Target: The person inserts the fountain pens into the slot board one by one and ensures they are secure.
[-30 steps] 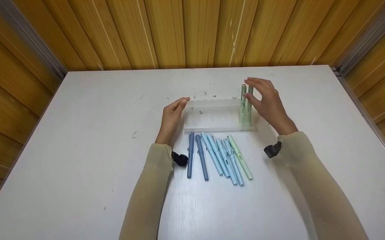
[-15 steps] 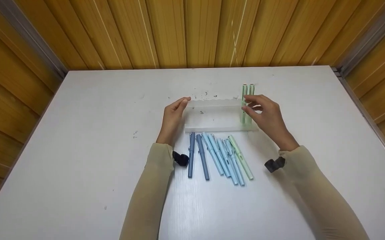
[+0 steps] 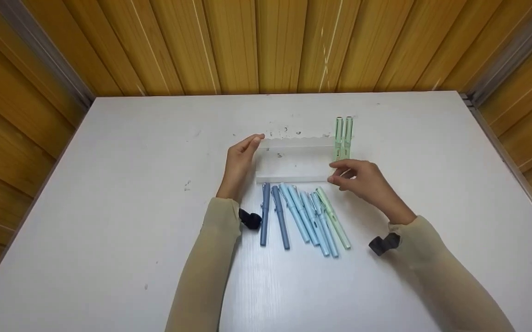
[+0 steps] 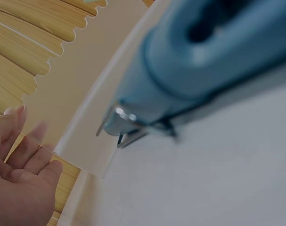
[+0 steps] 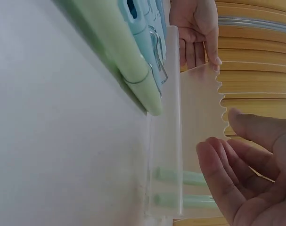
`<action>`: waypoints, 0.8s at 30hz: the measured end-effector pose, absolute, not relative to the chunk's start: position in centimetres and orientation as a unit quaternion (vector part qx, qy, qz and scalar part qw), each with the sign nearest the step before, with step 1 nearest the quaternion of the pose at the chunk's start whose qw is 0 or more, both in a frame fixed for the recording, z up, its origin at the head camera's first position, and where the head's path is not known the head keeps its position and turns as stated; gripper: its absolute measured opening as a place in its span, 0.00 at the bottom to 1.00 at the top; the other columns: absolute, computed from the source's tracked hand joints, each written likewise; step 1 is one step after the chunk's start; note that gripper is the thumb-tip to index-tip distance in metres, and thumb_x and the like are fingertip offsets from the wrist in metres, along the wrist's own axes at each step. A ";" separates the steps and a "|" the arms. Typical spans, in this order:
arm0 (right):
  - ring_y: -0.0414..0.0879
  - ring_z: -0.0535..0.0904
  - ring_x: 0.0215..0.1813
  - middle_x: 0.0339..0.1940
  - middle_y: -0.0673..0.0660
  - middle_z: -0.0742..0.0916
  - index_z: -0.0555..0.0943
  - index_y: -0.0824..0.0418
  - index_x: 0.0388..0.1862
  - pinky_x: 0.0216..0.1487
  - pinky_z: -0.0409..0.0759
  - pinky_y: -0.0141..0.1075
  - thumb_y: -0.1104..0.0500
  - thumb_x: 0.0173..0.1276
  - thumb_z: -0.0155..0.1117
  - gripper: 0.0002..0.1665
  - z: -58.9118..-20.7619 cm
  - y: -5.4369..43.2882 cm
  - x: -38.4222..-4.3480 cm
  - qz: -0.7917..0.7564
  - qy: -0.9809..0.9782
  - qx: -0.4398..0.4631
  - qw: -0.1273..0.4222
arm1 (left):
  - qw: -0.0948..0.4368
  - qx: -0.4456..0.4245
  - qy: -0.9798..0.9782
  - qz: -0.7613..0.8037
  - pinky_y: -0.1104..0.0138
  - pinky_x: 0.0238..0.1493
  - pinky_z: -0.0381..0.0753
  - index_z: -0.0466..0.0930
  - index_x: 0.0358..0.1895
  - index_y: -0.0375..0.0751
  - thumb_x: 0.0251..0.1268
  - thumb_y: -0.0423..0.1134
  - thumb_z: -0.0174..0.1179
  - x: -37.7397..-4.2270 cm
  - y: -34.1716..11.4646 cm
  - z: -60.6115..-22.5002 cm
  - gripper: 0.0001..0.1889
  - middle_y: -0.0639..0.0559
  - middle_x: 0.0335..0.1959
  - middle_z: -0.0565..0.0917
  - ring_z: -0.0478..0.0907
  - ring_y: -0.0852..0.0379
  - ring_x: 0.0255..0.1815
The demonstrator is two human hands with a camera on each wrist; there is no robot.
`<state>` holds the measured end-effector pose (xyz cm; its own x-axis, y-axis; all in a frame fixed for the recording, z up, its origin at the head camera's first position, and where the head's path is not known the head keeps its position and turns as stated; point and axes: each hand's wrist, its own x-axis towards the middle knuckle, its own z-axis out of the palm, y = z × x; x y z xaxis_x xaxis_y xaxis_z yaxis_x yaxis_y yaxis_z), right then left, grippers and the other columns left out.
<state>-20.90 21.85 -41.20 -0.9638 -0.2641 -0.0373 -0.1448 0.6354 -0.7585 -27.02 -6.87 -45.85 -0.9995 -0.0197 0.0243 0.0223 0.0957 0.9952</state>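
A clear pen stand (image 3: 289, 179) with a scalloped top edge stands mid-table. My left hand (image 3: 238, 159) pinches its upper left corner between thumb and fingers; in the left wrist view some fingers (image 4: 39, 157) lie behind the panel. Two light green pens (image 3: 343, 138) stand upright at the stand's right end. In front of their lower part is my right hand (image 3: 358, 180), fingers loosely bent and holding nothing. Below the stand lie two dark blue pens (image 3: 280, 219), several light blue pens (image 3: 310, 219) and one light green pen (image 3: 334, 219), their clip ends pointing to the stand.
The white table (image 3: 132, 207) carries small dark marks, some behind the stand. Yellow wood-patterned panels (image 3: 275, 46) close off its back and sides. A black wrist camera (image 3: 250, 220) sits close beside the leftmost dark blue pen.
My right hand has let go at the tops of the standing green pens and come down toward the stand's front edge. My left hand keeps its place at the stand.
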 end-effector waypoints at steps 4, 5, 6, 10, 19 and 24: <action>0.49 0.85 0.37 0.41 0.63 0.85 0.77 0.69 0.58 0.39 0.86 0.40 0.58 0.64 0.67 0.26 -41.6 21.7 -20.7 -0.424 0.890 -0.098 0.134 | 0.010 0.000 -0.736 -0.677 0.63 0.73 0.63 0.79 0.58 0.49 0.68 0.55 0.54 -27.0 -6.9 -45.8 0.22 0.55 0.63 0.77 0.68 0.59 0.69; 0.48 0.85 0.37 0.41 0.62 0.84 0.77 0.68 0.59 0.38 0.86 0.40 0.58 0.64 0.67 0.26 -41.7 21.7 -20.7 -0.423 0.889 -0.095 0.146 | 0.009 0.001 -0.735 -0.678 0.63 0.73 0.63 0.79 0.58 0.49 0.68 0.55 0.54 -27.0 -6.9 -45.8 0.22 0.55 0.63 0.77 0.68 0.59 0.69; 0.47 0.85 0.36 0.41 0.62 0.84 0.77 0.68 0.59 0.38 0.86 0.39 0.58 0.64 0.67 0.26 -41.8 21.6 -20.7 -0.423 0.888 -0.094 0.156 | 0.008 0.003 -0.734 -0.679 0.64 0.73 0.63 0.79 0.58 0.49 0.68 0.56 0.54 -27.0 -6.9 -45.8 0.22 0.55 0.63 0.77 0.68 0.59 0.69; 0.45 0.85 0.35 0.40 0.60 0.83 0.76 0.69 0.59 0.38 0.86 0.37 0.59 0.64 0.67 0.27 -42.1 21.5 -20.7 -0.424 0.881 -0.094 0.186 | 0.005 0.007 -0.736 -0.677 0.64 0.73 0.63 0.80 0.58 0.50 0.68 0.56 0.54 -27.0 -6.9 -45.7 0.22 0.56 0.63 0.77 0.68 0.59 0.70; 0.42 0.82 0.37 0.40 0.60 0.85 0.76 0.71 0.59 0.36 0.80 0.28 0.58 0.61 0.68 0.30 -42.7 21.4 -20.7 -0.403 0.882 -0.121 0.214 | 0.020 0.001 -0.745 -0.666 0.65 0.72 0.64 0.79 0.59 0.48 0.71 0.53 0.53 -26.9 -6.8 -45.7 0.21 0.54 0.64 0.77 0.68 0.58 0.70; 0.40 0.79 0.33 0.39 0.59 0.85 0.76 0.70 0.60 0.34 0.78 0.29 0.55 0.59 0.71 0.33 -42.6 21.2 -20.8 -0.376 0.893 -0.121 0.217 | 0.022 0.003 -0.749 -0.662 0.65 0.72 0.64 0.79 0.59 0.48 0.71 0.53 0.53 -27.0 -6.8 -45.7 0.21 0.53 0.64 0.77 0.68 0.57 0.70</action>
<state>-20.83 21.16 -42.62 -0.8768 -0.3785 -0.2966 -0.0527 0.6887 -0.7231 -27.00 -6.82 -45.66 -0.9990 -0.0331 0.0286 0.0243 0.1238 0.9920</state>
